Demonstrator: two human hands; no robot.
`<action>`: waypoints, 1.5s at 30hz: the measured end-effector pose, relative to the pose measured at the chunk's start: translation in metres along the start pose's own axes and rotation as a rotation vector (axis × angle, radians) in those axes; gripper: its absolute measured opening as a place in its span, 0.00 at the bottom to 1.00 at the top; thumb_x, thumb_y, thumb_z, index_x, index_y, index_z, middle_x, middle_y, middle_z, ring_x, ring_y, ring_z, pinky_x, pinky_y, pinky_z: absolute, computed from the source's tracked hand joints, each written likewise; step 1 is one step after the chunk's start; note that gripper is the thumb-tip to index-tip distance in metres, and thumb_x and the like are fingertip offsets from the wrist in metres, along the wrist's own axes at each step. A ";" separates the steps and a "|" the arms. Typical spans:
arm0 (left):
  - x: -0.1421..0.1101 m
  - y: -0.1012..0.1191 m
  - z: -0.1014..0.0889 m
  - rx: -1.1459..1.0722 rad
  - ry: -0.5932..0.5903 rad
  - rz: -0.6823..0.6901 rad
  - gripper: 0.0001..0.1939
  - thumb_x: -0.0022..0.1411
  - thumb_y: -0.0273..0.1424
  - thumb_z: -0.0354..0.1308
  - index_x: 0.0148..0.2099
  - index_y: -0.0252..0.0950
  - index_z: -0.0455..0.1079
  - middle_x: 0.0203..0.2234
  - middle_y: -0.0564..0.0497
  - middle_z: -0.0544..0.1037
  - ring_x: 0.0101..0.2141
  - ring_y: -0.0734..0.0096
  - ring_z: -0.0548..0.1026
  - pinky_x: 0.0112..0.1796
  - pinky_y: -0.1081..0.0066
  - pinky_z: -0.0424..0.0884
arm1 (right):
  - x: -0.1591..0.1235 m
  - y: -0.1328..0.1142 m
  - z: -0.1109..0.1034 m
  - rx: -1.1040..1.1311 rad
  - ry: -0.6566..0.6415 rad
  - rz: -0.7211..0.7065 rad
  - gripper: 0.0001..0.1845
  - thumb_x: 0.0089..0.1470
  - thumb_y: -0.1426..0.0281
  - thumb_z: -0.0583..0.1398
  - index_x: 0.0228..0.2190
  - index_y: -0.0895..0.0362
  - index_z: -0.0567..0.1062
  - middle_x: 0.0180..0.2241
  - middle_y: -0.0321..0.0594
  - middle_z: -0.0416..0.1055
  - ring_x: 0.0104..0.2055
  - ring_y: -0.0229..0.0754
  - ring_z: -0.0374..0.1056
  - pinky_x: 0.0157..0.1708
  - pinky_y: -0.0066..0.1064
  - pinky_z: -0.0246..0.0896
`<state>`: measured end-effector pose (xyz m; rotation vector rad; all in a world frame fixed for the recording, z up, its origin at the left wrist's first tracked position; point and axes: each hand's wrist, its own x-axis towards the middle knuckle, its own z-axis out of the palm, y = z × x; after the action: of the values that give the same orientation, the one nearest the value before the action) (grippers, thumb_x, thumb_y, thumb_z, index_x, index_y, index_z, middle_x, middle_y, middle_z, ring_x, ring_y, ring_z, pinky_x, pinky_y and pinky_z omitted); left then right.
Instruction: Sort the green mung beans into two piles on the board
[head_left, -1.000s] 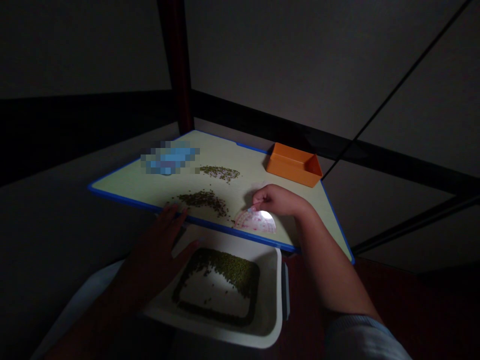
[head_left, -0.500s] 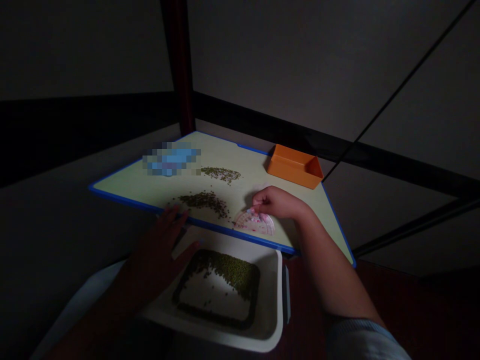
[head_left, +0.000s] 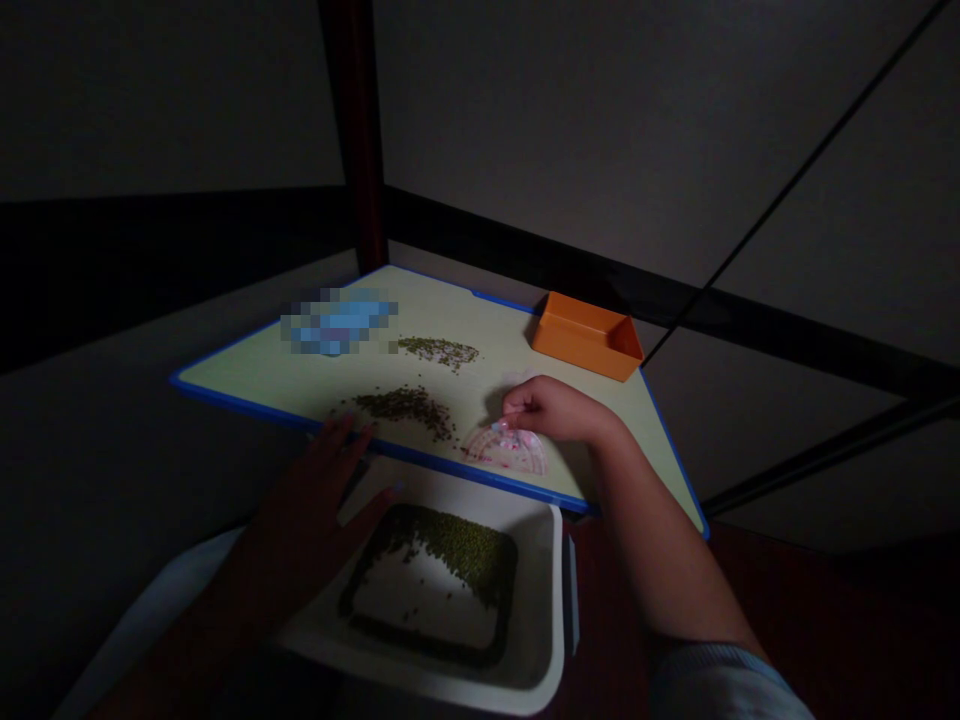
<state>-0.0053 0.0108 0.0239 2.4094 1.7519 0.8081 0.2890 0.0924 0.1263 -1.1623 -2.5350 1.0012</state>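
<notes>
The right hand [head_left: 551,410] pinches the protractor [head_left: 511,453] by its far side, on the near part of the counter [head_left: 285,372]; the left hand [head_left: 319,490] lies spread, apparently holding nothing. A leftward slip could knock nearby beans [head_left: 409,407] off, perhaps missing the tub [head_left: 538,560].

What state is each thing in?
Right hand: closed, pinching the clear protractor
Left hand: open, spread by the board
White tub: open-topped, floor partly covered with green grains
Orange box: open-topped, upright
Board grains: loose, in two patches
Blue item: pixelated, cannot tell
</notes>
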 end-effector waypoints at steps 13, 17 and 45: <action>-0.001 -0.002 0.002 0.006 0.003 0.003 0.35 0.60 0.49 0.46 0.62 0.34 0.56 0.64 0.38 0.58 0.64 0.51 0.54 0.59 0.50 0.58 | -0.005 0.001 -0.008 -0.049 0.056 0.090 0.07 0.50 0.74 0.57 0.22 0.60 0.73 0.19 0.32 0.69 0.23 0.33 0.61 0.30 0.26 0.53; -0.002 -0.005 0.005 0.016 0.016 0.019 0.35 0.60 0.49 0.47 0.63 0.34 0.54 0.64 0.39 0.56 0.64 0.52 0.53 0.60 0.50 0.57 | -0.004 0.002 -0.006 0.022 -0.007 0.047 0.07 0.50 0.73 0.58 0.23 0.60 0.73 0.19 0.31 0.68 0.24 0.33 0.62 0.30 0.26 0.54; -0.001 -0.002 0.004 -0.033 0.031 0.011 0.34 0.60 0.49 0.46 0.63 0.36 0.55 0.64 0.39 0.58 0.64 0.50 0.54 0.59 0.47 0.57 | -0.001 -0.003 -0.001 -0.068 -0.012 0.078 0.11 0.53 0.68 0.59 0.22 0.60 0.74 0.19 0.35 0.72 0.22 0.33 0.63 0.27 0.26 0.52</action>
<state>-0.0061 0.0114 0.0195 2.4010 1.7230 0.8731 0.2888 0.0907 0.1289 -1.2864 -2.5700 0.9485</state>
